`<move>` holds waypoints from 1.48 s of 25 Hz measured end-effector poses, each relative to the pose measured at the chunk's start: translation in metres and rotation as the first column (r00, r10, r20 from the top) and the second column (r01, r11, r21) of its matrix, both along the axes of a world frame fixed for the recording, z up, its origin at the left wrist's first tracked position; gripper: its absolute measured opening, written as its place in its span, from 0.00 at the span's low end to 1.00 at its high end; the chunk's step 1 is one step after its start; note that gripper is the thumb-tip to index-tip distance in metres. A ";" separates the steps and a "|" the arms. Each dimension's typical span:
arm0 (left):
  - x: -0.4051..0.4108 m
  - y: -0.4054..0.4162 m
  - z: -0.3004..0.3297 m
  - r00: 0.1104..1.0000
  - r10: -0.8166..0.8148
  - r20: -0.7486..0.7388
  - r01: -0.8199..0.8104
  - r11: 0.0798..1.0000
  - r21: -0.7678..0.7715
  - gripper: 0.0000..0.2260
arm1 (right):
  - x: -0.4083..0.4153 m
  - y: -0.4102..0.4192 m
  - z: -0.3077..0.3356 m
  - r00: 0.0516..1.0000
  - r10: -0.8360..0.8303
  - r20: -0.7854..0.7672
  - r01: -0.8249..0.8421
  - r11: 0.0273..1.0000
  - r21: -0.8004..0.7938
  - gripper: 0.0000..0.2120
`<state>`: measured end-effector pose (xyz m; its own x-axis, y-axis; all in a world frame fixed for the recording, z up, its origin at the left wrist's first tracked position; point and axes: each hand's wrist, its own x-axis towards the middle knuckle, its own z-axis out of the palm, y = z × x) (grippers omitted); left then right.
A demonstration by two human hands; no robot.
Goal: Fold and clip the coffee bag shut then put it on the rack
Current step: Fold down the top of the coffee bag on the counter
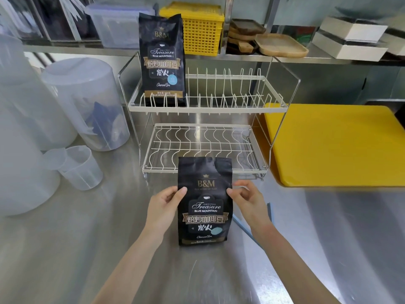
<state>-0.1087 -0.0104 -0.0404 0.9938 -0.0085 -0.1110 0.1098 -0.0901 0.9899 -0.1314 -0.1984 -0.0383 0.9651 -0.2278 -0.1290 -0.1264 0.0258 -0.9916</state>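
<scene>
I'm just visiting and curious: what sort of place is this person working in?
Probably a café or commercial kitchen prep area. The steel counter, the coffee bag in the left hand and right hand, and the stacked wooden trays suggest it.

Printed on front of held coffee bag (pixel 205 207): "B&M", "ORIGINAL Treasure BLUE MOUNTAIN", "焙炒咖啡豆", "炭火", "Charcoal fire". Same wording carried on second coffee bag (pixel 162 60) on upper tier of rack (pixel 219 108), plus partly legible "BLUE MOUNTAIN FOOD".
</scene>
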 end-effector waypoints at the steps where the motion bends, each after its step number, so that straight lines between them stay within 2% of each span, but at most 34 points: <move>1: 0.001 -0.002 0.002 1.000 0.016 0.019 -0.016 1.000 0.010 0.05 | 0.000 0.000 0.002 1.000 0.002 0.007 -0.002 0.999 0.039 0.08; 5: 0.004 -0.005 0.002 0.992 0.073 0.103 -0.085 0.990 0.112 0.10 | 0.002 0.005 0.003 0.999 0.037 0.028 -0.034 0.996 -0.080 0.11; 7: 0.002 -0.006 0.002 0.985 0.035 0.168 -0.071 0.974 0.213 0.11 | 0.001 0.005 0.001 0.999 0.013 0.036 -0.008 0.991 -0.131 0.12; 9: 0.002 -0.002 0.004 0.979 -0.049 0.197 -0.008 0.961 0.278 0.11 | -0.002 0.000 -0.001 0.998 0.033 0.045 -0.020 0.964 -0.264 0.09; 10: 0.003 0.001 0.005 0.976 -0.101 0.192 0.041 0.955 0.294 0.10 | -0.003 -0.003 -0.002 0.997 0.078 0.028 -0.062 0.928 -0.368 0.08; 13: 0.003 0.011 0.004 0.952 -0.243 0.186 0.154 0.906 0.395 0.10 | -0.004 -0.004 -0.003 0.983 0.185 -0.018 -0.159 0.781 -0.604 0.18; 16: 0.003 0.012 0.001 0.939 -0.247 0.239 0.093 0.852 0.515 0.09 | -0.004 -0.003 -0.002 0.984 0.178 0.016 -0.116 0.707 -0.698 0.17; 19: 0.004 0.014 0.001 0.931 -0.261 0.257 0.071 0.816 0.573 0.06 | -0.004 -0.009 -0.002 0.985 0.163 0.062 -0.073 0.709 -0.701 0.13; 22: 0.003 0.016 -0.002 0.923 -0.261 0.283 0.033 0.785 0.618 0.05 | -0.005 -0.008 -0.001 0.983 0.178 0.048 -0.102 0.745 -0.659 0.10; 25: 0.004 0.016 0.001 0.912 -0.304 0.277 0.026 0.714 0.700 0.06 | -0.003 -0.005 0.003 0.980 0.195 0.030 -0.131 0.760 -0.636 0.09; 30: 0.009 0.000 0.011 0.820 -0.535 0.203 0.208 0.609 0.765 0.10 | -0.002 -0.004 0.008 0.972 0.236 -0.007 -0.180 0.721 -0.669 0.10; 34: 0.010 -0.011 0.011 0.829 -0.517 0.212 0.197 0.626 0.754 0.08 | -0.007 -0.010 0.007 0.974 0.226 -0.012 -0.183 0.753 -0.632 0.12; 37: 0.009 -0.009 0.008 0.826 -0.520 0.218 0.201 0.633 0.748 0.10 | -0.007 -0.015 0.006 0.974 0.225 -0.033 -0.200 0.781 -0.592 0.09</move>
<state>-0.0994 -0.0191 -0.0321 0.8776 -0.4582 0.1408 -0.4488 -0.6824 0.5769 -0.1389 -0.2135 -0.0322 0.9993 -0.0362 -0.0010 -0.0221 -0.5864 -0.8097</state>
